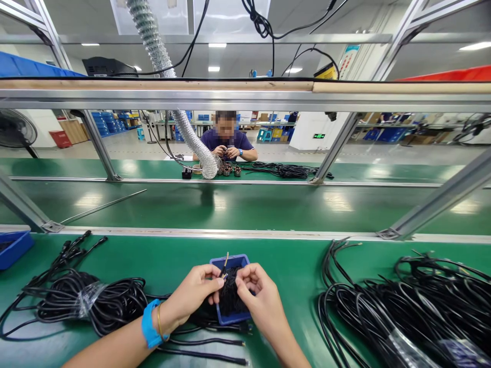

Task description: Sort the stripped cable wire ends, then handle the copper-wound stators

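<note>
Green tabletop [291,255] lies open between blue bin [231,320] and metal rail [230,233].

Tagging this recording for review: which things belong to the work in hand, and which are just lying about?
In the work:
- cable end, in left hand
- blue bin of black bits, by right hand
- likely the cable piles, left and right

Seemingly just about:
- metal rod
- fan
</note>
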`<action>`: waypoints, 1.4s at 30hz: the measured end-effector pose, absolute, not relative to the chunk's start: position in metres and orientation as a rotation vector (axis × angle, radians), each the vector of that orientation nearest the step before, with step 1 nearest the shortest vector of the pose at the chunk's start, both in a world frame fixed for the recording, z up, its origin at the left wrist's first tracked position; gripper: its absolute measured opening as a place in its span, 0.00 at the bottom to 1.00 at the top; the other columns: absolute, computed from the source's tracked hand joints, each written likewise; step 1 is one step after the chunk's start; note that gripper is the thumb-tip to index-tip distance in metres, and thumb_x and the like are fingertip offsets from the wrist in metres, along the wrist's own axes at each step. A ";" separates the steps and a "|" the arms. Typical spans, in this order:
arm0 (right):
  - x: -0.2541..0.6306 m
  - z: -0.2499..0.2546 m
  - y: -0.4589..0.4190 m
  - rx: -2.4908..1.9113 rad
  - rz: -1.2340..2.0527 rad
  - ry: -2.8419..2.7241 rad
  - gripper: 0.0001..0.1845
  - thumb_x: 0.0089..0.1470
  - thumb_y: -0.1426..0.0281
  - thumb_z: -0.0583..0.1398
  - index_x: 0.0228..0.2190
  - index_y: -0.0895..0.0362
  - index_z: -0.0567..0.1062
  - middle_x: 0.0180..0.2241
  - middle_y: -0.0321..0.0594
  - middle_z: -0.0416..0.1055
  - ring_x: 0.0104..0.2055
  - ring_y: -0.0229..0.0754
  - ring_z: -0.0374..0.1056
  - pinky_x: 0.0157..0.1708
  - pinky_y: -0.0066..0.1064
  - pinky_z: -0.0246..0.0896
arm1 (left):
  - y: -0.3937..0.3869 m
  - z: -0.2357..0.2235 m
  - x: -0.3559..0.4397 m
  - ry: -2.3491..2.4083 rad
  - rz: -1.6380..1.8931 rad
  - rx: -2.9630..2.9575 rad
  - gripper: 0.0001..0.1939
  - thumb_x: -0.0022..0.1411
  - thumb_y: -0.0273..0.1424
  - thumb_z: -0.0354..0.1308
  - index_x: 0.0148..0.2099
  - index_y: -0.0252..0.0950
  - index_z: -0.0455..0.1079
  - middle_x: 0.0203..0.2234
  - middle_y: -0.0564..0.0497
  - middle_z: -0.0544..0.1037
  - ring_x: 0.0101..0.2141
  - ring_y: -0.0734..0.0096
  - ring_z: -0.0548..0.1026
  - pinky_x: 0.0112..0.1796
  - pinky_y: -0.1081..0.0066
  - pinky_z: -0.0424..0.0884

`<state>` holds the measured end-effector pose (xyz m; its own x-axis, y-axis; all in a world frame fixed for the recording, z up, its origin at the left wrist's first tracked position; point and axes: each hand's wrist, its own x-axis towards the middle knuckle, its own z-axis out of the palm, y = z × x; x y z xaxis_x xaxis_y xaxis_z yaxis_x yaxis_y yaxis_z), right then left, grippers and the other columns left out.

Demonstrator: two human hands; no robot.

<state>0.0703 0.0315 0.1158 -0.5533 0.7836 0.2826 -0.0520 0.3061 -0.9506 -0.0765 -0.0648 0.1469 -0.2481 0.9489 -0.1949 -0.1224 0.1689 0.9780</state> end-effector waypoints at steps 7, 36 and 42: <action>0.075 0.126 0.029 -0.578 1.277 -1.932 0.04 0.53 0.71 0.60 0.30 0.54 0.67 0.27 0.35 0.71 0.25 0.36 0.67 0.27 0.26 0.67 | -0.066 0.157 -0.078 1.489 1.229 0.991 0.12 0.55 0.39 0.60 0.30 0.34 0.67 0.21 0.58 0.63 0.23 0.77 0.59 0.26 0.73 0.54; 0.084 0.135 0.030 -0.555 1.364 -2.077 0.05 0.51 0.73 0.58 0.28 0.53 0.66 0.26 0.32 0.68 0.24 0.35 0.66 0.26 0.25 0.64 | -0.067 0.149 -0.081 1.478 1.207 1.167 0.05 0.54 0.30 0.59 0.32 0.32 0.70 0.27 0.53 0.70 0.31 0.70 0.65 0.35 0.71 0.60; 0.082 0.132 0.028 -0.561 1.335 -2.147 0.03 0.52 0.74 0.57 0.28 0.54 0.67 0.25 0.32 0.67 0.24 0.35 0.66 0.26 0.25 0.64 | -0.065 0.146 -0.082 1.484 1.192 1.153 0.05 0.52 0.29 0.60 0.32 0.32 0.71 0.27 0.53 0.72 0.31 0.70 0.66 0.35 0.70 0.62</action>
